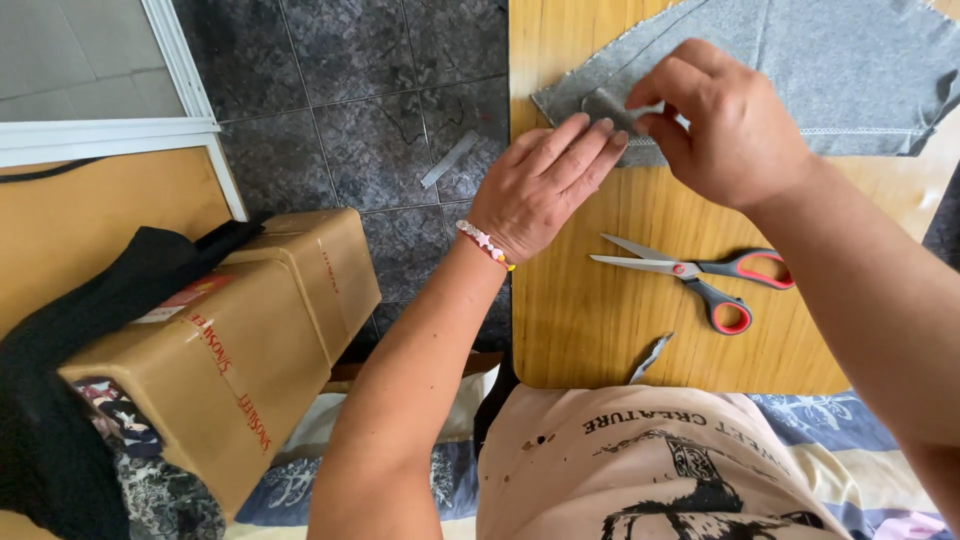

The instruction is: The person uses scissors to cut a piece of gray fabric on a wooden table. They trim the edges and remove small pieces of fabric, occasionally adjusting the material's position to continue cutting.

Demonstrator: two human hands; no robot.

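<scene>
Grey fabric (800, 70) lies at the table's far edge; I keep my left hand (540, 185) flat beside its hem while my right hand (725, 120) pinches a fold, so it stays taut.

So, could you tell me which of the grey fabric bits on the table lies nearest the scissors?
The small thin scrap at the table's near edge, just below the scissors. The big grey fabric piece lies farther off, under both hands.

Left hand (540, 185): flat, palm down, fingers straight and held together, pointing up and to the right; forearm extended from the lower frame (a beaded band sits at the wrist). Right hand (725, 120): raised, curled, thumb and forefinger pinched; forearm enters from lower right.
</scene>
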